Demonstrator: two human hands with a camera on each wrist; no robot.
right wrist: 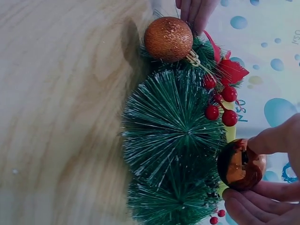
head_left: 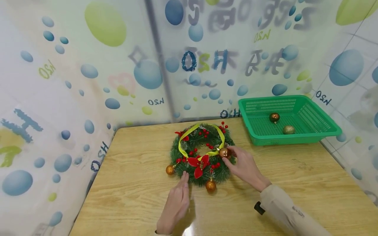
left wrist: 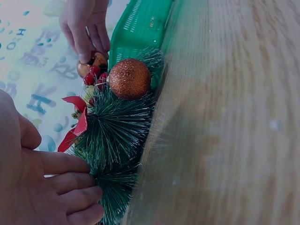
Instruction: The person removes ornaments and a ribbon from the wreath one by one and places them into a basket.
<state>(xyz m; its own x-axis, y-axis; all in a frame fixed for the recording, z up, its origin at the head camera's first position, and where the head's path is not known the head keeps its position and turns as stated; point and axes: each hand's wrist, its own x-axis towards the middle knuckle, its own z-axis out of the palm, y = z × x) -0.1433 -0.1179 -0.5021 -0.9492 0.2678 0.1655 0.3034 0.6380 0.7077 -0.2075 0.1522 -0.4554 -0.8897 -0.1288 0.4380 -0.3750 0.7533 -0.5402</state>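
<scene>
A green wreath (head_left: 192, 173) with red berries, red fabric flowers (head_left: 198, 166) and a yellow ribbon (head_left: 182, 148) lies on the wooden table. My right hand (head_left: 246, 167) pinches a shiny copper bauble (right wrist: 241, 164) between thumb and fingers at the wreath's right side. With straight fingers, my left hand (head_left: 176, 203) touches the wreath's front edge. A glittery orange bauble (head_left: 211, 186) hangs off the front of the wreath, seen large in both wrist views. Another orange bauble (head_left: 170, 169) sits at its left edge.
At the back right of the table (head_left: 133, 183) stands a green plastic basket (head_left: 295, 139). Inside it lie a dark brown shiny bauble (head_left: 274, 117) and a gold glittery bauble (head_left: 288, 129). A patterned curtain (head_left: 124, 65) rises along the table's back and sides.
</scene>
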